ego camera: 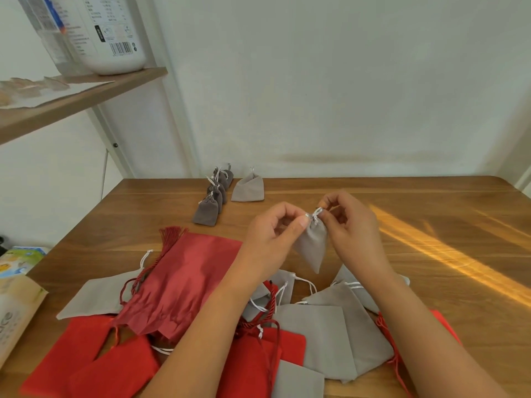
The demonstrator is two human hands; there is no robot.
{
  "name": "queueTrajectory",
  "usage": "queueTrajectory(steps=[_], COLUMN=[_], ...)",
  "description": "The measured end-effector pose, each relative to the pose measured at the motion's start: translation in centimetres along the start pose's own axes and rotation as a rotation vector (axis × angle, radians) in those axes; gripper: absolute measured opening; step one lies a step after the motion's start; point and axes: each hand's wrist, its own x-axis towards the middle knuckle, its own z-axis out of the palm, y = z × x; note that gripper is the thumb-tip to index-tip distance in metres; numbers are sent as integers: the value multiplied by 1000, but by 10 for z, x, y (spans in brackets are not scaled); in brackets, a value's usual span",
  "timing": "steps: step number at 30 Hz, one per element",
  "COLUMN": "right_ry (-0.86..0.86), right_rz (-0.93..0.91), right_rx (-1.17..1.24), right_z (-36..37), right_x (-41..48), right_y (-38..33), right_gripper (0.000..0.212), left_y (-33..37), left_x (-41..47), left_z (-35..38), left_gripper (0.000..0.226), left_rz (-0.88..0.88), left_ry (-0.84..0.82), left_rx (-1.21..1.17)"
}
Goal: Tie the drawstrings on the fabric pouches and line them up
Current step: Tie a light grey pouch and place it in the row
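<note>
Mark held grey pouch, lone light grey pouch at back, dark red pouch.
held grey pouch [313, 245]: head view, mid body.
lone light grey pouch [247, 189]: head view, front face.
dark red pouch [184, 282]: head view, centre fabric.

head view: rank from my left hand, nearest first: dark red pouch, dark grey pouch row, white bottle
1. dark red pouch, just left of the left hand
2. dark grey pouch row, farther back
3. white bottle, high on the shelf
</note>
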Motion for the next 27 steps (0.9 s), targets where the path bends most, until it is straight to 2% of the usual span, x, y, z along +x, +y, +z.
queueTrajectory(steps=[6,13,16,20,24,27], right_ry=[-69,-18,18,21,-99,-209], right_rz=[-45,-64,-157,-313,-440,-404], right_rx=[34,59,27,-82,-155,-195], right_z=[12,12,15,15,19,21], right_x=[-7,-10,-12,-12,-14,-18], right_y=[-6,-4,-6,-6,-7,-7], right_gripper=[11,10,15,17,11,12], left_y=[-1,-6,-7,-8,-6,-5], left_x=[5,7,9,10,11,9], left_z=[-4,-9,-11,-15,-18,-22], left_gripper=[17,17,19,8,12,15], left_rz=[-189,-275,-356,-429,-449,-489], left_ry=[117,107,117,133,154,44], left_rx=[-415,-508,-510,-491,-395,-208])
